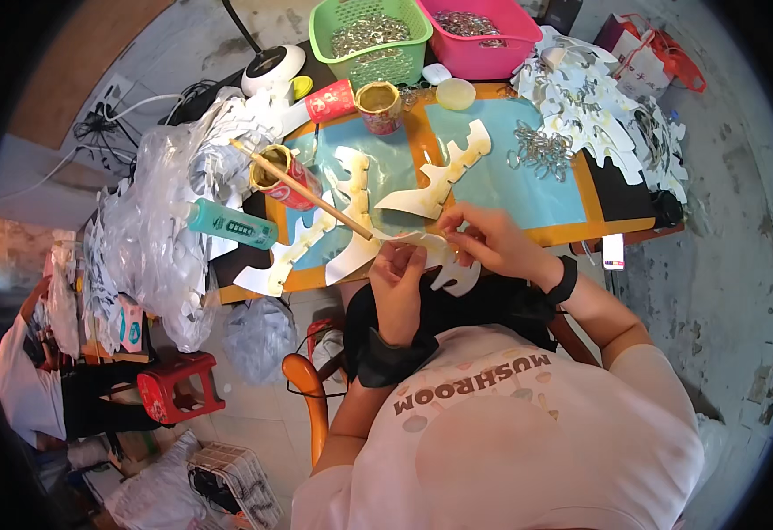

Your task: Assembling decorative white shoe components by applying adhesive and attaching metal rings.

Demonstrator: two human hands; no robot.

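Note:
In front of my chest, my left hand (399, 287) is closed with its fingertips pinched on a white notched cut-out piece (459, 281). The fingers of my right hand (483, 238) are bent together at the same piece's upper edge; anything small between them is too hidden to make out. Just beyond my hands lie more white cut-outs with yellowish glue-like smears, one notched piece (439, 184) on the blue mat and another (291, 252) at the left. A wooden stick (302, 190) slants over an open red can (285, 181), its lower end close to my left hand.
Metal rings (541, 150) lie on the mat's right. Green (373, 53) and pink (479, 44) baskets of metal parts stand behind. A second can (377, 108), a teal bottle (232, 223), and stacks of white pieces (589, 102) surround the mat. Another person (29, 380) is at far left.

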